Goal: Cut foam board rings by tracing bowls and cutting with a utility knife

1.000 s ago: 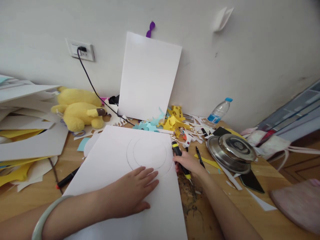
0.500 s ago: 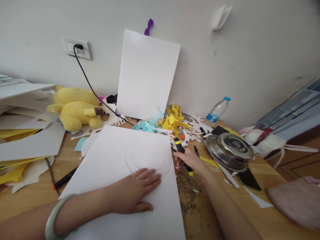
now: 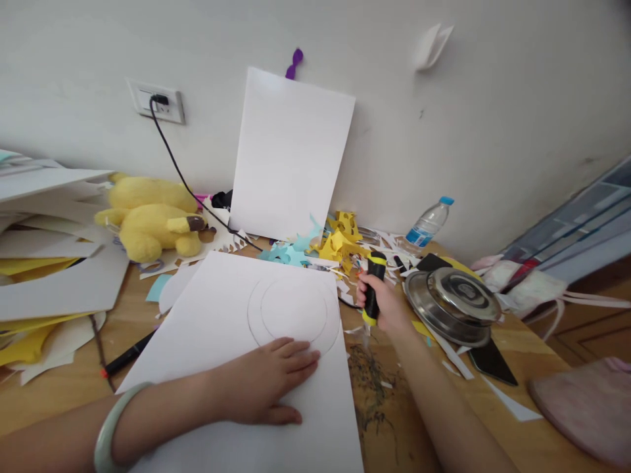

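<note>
left hand [image 3: 279, 381]: palm down, pressed flat on the white sheet [image 3: 217, 328], fingers extended and lying close together, thumb set apart from them; nothing gripped. the left forearm enters from the lower left and runs nearly level across the sheet, with a pale green bangle [image 3: 112, 424] near the wrist.

right hand [image 3: 384, 302]: closed around the black and yellow handle of a tool [image 3: 373, 282], fingers curled on its left side. the handle stands nearly upright, leaning slightly, its thin lower end pointing down; that end is blurred, and contact with the counter [image 3: 473, 420] cannot be determined. the right forearm slopes up and leftward from the bottom edge.

the sheet lies on the counter and bears two drawn circles [image 3: 294, 312], one inside the other; the left fingertips reach over the lower part of the outer line. the tool is just beside the sheet's right edge, apart from it. a steel dish [image 3: 453, 305] rests right of the right hand.
</note>
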The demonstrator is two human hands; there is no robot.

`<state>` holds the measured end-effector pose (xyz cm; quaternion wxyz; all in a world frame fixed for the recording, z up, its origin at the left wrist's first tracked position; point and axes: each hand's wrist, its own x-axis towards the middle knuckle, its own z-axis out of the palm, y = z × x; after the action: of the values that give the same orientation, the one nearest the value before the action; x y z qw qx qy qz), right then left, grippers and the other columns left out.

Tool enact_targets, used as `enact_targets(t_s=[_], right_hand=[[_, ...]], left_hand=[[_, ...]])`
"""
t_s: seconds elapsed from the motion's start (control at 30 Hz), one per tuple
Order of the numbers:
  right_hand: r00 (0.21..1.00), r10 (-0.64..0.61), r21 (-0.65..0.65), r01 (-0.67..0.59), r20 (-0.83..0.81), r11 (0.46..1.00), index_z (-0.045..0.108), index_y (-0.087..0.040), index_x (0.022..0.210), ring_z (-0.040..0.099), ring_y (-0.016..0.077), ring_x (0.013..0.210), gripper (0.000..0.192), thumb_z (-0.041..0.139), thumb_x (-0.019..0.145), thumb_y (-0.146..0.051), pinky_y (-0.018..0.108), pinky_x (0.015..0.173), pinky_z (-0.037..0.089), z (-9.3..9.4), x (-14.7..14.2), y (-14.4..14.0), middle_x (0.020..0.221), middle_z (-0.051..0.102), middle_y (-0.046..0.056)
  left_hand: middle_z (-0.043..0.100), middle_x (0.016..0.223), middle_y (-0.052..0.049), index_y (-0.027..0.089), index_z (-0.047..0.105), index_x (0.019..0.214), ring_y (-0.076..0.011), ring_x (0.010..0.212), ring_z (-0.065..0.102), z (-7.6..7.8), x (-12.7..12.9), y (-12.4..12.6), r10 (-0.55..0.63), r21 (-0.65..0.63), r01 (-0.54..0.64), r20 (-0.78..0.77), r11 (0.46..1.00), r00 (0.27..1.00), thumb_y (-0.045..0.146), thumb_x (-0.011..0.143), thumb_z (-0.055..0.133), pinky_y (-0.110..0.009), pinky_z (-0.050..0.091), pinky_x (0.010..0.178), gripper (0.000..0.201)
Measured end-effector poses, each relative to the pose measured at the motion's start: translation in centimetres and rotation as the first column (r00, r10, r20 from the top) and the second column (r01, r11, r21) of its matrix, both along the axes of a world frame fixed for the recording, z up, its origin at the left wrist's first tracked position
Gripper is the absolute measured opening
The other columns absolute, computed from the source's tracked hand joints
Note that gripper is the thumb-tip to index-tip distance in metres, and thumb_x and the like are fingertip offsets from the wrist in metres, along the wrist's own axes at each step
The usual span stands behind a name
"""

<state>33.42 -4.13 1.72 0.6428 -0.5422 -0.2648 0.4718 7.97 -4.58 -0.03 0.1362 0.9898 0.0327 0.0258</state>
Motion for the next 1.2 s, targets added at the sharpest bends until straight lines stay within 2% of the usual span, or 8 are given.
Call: enact_targets(t_s=[0.1, 0.2, 0.27, 0.37, 0.53, 0.63, 0.83, 1.2], right_hand=[[0.995, 0.023, 0.049, -0.018, -0.097, 0.999, 0.041, -0.019, 0.068, 0.034, 0.0027, 0.034, 0.023, 0.062, 0.059, -0.022, 0.015, 0.031, 0.026, 1.0, -0.4, 1.6, 0.046, 0.040, -0.010], [0.996, 0.023, 0.087, -0.015, -0.091, 0.996, 0.038, -0.020, 0.065, 0.032, 0.0024, 0.033, 0.022, 0.060, 0.060, -0.021, 0.015, 0.031, 0.025, 1.3, -1.1, 3.0, 0.046, 0.039, -0.010], [0.998, 0.000, 0.100, 0.006, -0.058, 0.995, 0.036, -0.020, 0.065, 0.032, 0.0026, 0.032, 0.023, 0.059, 0.059, -0.021, 0.016, 0.030, 0.024, 1.0, -1.5, 3.7, 0.045, 0.038, -0.011], [1.000, -0.019, 0.103, 0.020, -0.015, 0.994, 0.035, -0.021, 0.065, 0.031, 0.0030, 0.031, 0.024, 0.058, 0.059, -0.020, 0.017, 0.029, 0.023, 0.3, -1.8, 4.3, 0.044, 0.036, -0.011], [0.999, -0.040, 0.105, 0.041, -0.008, 0.994, 0.036, -0.022, 0.066, 0.030, 0.0033, 0.030, 0.024, 0.059, 0.058, -0.021, 0.017, 0.029, 0.022, -0.6, -1.6, 4.6, 0.043, 0.036, -0.012], [0.999, -0.047, 0.087, 0.049, -0.024, 0.995, 0.036, -0.021, 0.064, 0.030, 0.0031, 0.030, 0.024, 0.059, 0.058, -0.021, 0.017, 0.028, 0.022, -0.7, -1.4, 4.6, 0.043, 0.035, -0.012], [0.996, -0.069, 0.036, 0.071, -0.062, 0.997, 0.034, -0.020, 0.060, 0.030, 0.0024, 0.031, 0.023, 0.057, 0.060, -0.021, 0.017, 0.029, 0.023, -0.8, -0.9, 4.8, 0.044, 0.034, -0.011], [0.997, -0.056, 0.016, 0.057, -0.048, 0.998, 0.037, -0.021, 0.064, 0.029, 0.0029, 0.032, 0.021, 0.057, 0.057, -0.022, 0.016, 0.029, 0.023, -1.7, -0.9, 5.3, 0.043, 0.035, -0.011]], left_hand=[[0.047, 0.133, -0.014, 0.006, 0.048, 0.126, -0.0235, 0.120, 0.043, 0.7, 1.3, -0.5, -0.010, 0.125, 0.013, -0.027, 0.992, 1.000, 0.043, 0.087, 0.047, -0.033, 0.031, 0.101, 0.054], [0.056, 0.121, -0.012, 0.010, 0.066, 0.097, -0.0225, 0.106, 0.052, 1.4, 3.6, -1.2, 0.017, 0.260, 0.001, -0.065, 0.966, 0.998, 0.035, 0.088, 0.048, -0.032, 0.039, 0.089, 0.032], [0.061, 0.110, -0.012, 0.012, 0.068, 0.086, -0.0233, 0.097, 0.055, 1.4, 5.3, -1.7, 0.069, 0.343, -0.045, -0.059, 0.938, 0.996, 0.030, 0.089, 0.046, -0.034, 0.043, 0.078, 0.028], [0.063, 0.097, -0.014, 0.010, 0.065, 0.090, -0.0251, 0.090, 0.056, 0.5, 7.4, -2.2, 0.143, 0.427, -0.132, 0.004, 0.895, 0.990, 0.025, 0.089, 0.045, -0.036, 0.043, 0.069, 0.025], [0.055, 0.119, -0.020, 0.002, 0.056, 0.113, -0.0291, 0.104, 0.052, -2.3, 8.3, -3.1, 0.221, 0.463, -0.224, 0.063, 0.857, 0.973, 0.023, 0.090, 0.042, -0.036, 0.044, 0.073, 0.034], [0.052, 0.123, -0.020, 0.001, 0.053, 0.117, -0.0293, 0.110, 0.049, -3.1, 8.1, -3.2, 0.223, 0.458, -0.238, 0.087, 0.856, 0.971, 0.020, 0.090, 0.042, -0.035, 0.043, 0.077, 0.035], [0.053, 0.123, -0.014, 0.008, 0.057, 0.110, -0.0232, 0.112, 0.047, -3.2, 8.0, -2.5, 0.199, 0.343, -0.227, 0.116, 0.911, 0.973, 0.022, 0.090, 0.041, -0.031, 0.042, 0.081, 0.029], [0.053, 0.121, -0.015, 0.008, 0.056, 0.109, -0.0262, 0.115, 0.045, -2.6, 7.9, -2.4, 0.237, 0.275, -0.256, 0.099, 0.927, 0.966, 0.026, 0.090, 0.041, -0.035, 0.042, 0.087, 0.030]])
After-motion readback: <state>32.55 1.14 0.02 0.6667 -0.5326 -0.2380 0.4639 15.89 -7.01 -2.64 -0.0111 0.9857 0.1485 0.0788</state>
